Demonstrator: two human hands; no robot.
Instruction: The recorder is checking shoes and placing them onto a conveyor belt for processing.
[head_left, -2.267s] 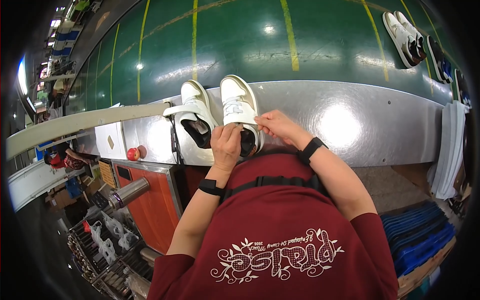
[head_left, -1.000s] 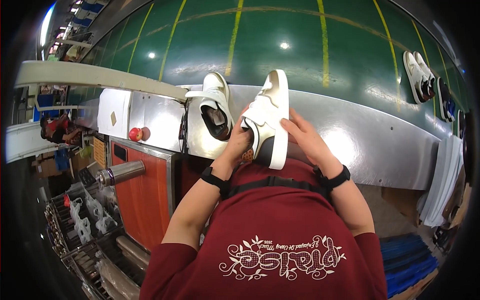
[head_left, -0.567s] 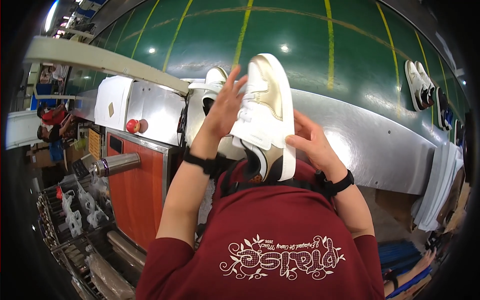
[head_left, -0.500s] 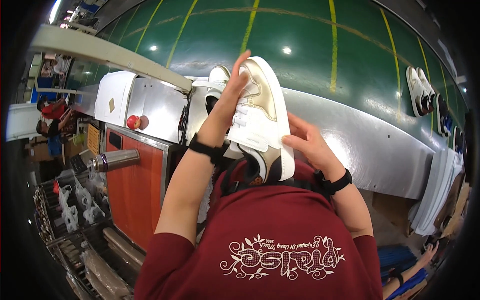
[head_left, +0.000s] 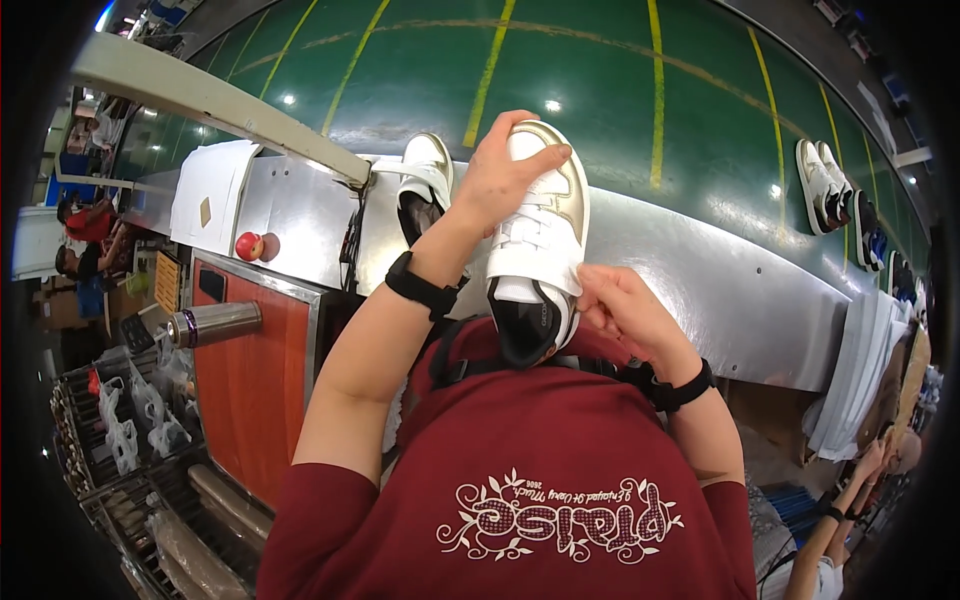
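A white and gold sneaker (head_left: 545, 228) is held in front of my body, its toe pointing away and its dark insole showing in the opening. My left hand (head_left: 508, 172) grips it around the toe, the thumb lying over the top. At the right side of the ankle, my right hand (head_left: 630, 308) pinches the end of the wide white strap (head_left: 530, 262). A similar sneaker (head_left: 425, 172) rests on the metal ledge just left of my left hand, partly hidden by the forearm.
Beyond the metal ledge (head_left: 690, 260) runs a green conveyor belt (head_left: 580, 60) with yellow lines, with several shoes (head_left: 822, 188) at right. A beige bar (head_left: 220, 108) crosses at left, above a red apple-like object (head_left: 249, 246), a steel flask (head_left: 215, 322) and white sheets (head_left: 213, 200). Another person's arms (head_left: 835, 510) show lower right.
The sneaker has turned from its side to show its top and opening. My left thumb has come over the toe, and my right hand has gone from the sole to the strap.
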